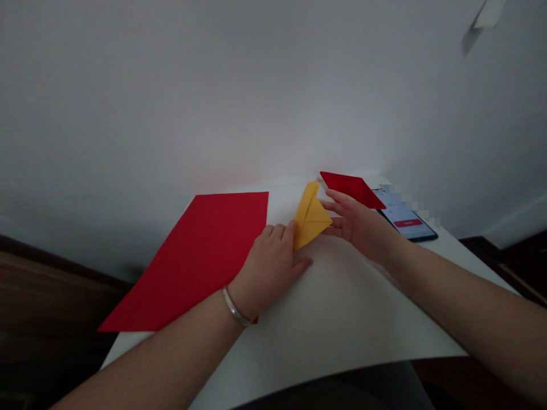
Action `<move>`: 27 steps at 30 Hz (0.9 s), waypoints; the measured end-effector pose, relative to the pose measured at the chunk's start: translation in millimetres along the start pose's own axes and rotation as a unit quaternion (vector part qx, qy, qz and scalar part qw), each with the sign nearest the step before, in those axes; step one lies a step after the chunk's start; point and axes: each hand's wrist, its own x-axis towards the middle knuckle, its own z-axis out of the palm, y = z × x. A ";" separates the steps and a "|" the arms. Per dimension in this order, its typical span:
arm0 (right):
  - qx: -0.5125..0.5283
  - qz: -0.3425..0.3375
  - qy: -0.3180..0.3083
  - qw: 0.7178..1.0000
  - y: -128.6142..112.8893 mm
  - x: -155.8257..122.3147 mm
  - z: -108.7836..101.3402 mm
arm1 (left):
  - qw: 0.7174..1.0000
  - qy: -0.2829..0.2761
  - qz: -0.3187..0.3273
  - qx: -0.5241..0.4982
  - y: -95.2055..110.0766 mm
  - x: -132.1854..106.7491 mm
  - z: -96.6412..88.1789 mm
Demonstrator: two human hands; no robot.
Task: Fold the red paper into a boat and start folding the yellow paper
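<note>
A small folded piece of yellow paper (313, 217), with creases and a pointed right corner, lies between my hands on the white table (342, 319). My left hand (273, 259), a silver bangle at its wrist, rests at the paper's left edge with the fingers curled against it and the thumb stretched out on the table. On the other side, my right hand (352, 222) has its fingers spread apart beside the pointed corner. Some of its fingertips are close to the yellow paper; whether they touch it, I cannot tell.
A large red sheet (205, 256) lies on the left, overhanging the table's front edge. Behind my right hand sits a smaller red paper piece (352, 189), beside a phone (410, 222) with its screen lit. The wall (256, 91) rises directly behind the table.
</note>
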 end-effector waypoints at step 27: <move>-0.023 -0.042 0.013 0.999 29.4 17.3 6.8 | 0.793 -0.048 -0.182 -0.579 -7.2 22.2 -10.0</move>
